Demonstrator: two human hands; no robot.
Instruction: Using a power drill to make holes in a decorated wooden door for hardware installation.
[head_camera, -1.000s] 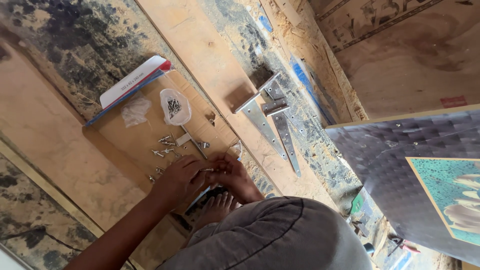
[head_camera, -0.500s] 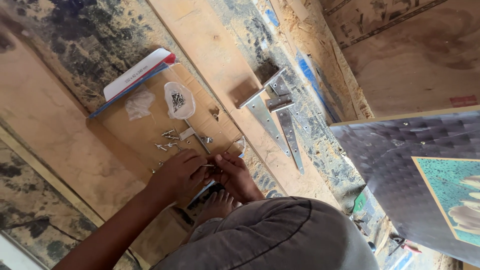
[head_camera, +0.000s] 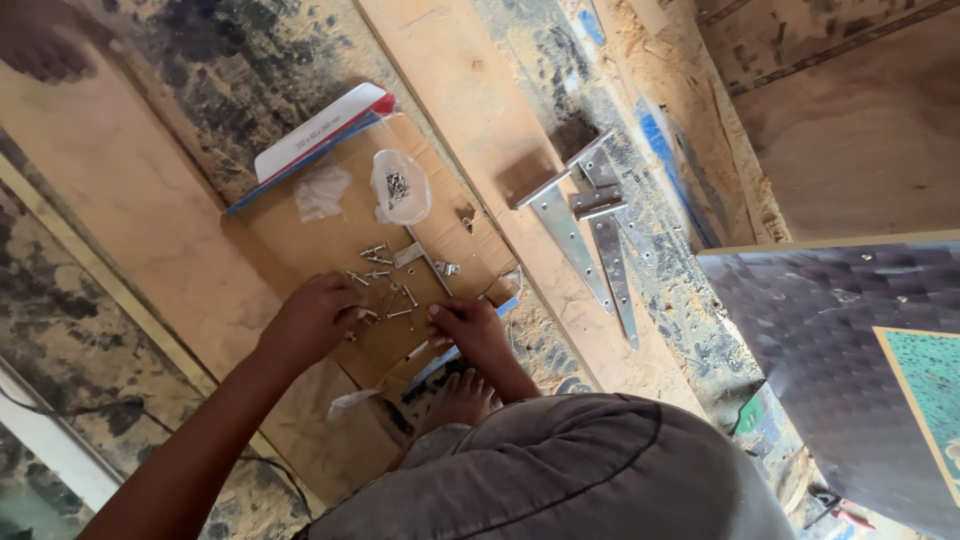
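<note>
Left hand (head_camera: 318, 322) and right hand (head_camera: 468, 325) both pinch loose screws (head_camera: 385, 285) on the cardboard sheet (head_camera: 300, 235). Most screws lie scattered just beyond the hands; sorting looks unfinished. Strap hinges (head_camera: 585, 225) lie untouched, well right of the cardboard.

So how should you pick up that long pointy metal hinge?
Probably pinch the long hinge across its narrow tapered strap, coming from straight above. It lies flat on the wooden plank, so only its thin side edges offer a grip; the wide end is jointed and may flop.
</note>
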